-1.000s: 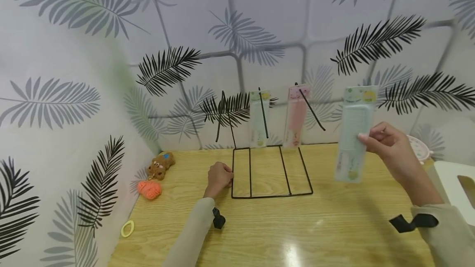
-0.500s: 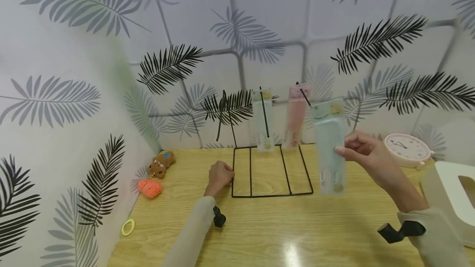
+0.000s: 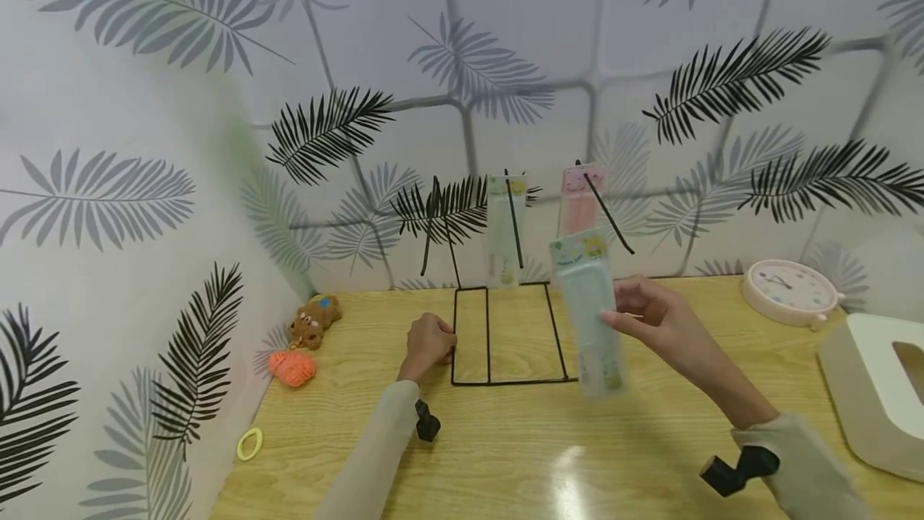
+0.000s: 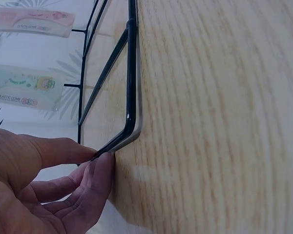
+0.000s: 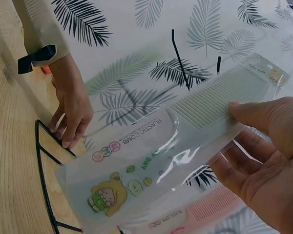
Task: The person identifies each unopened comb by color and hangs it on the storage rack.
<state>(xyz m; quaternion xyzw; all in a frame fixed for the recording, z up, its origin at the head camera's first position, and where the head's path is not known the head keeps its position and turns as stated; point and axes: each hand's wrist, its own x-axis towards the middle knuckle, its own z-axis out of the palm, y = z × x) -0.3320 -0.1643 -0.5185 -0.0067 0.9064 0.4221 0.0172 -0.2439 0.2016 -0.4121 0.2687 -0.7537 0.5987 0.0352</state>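
My right hand (image 3: 664,323) pinches a pale green plastic comb (image 3: 588,303) in a clear package by its side edge, upright and slightly tilted. The right wrist view shows the thumb on the front of this package. Down on the table, my left hand (image 3: 429,341) grips the left bar of a black wire display rack (image 3: 488,335), thumb and fingers meeting on the wire in the left wrist view. On the rack's middle hook hangs another packaged green comb (image 3: 503,223). A packaged pink comb (image 3: 580,203) hangs on the right hook, its lower part hidden behind the held comb. The left hook is bare.
A brown bear toy (image 3: 315,321), an orange yarn bundle (image 3: 292,367) and a yellow ring (image 3: 249,444) lie along the left side. To the right stand a pink clock (image 3: 790,293) and a white box (image 3: 859,392). Leaf-patterned cloth rises behind the table.
My right hand has carried the green comb leftward and lower, from right of the rack to in front of its right side. The left hand has stayed on the rack.
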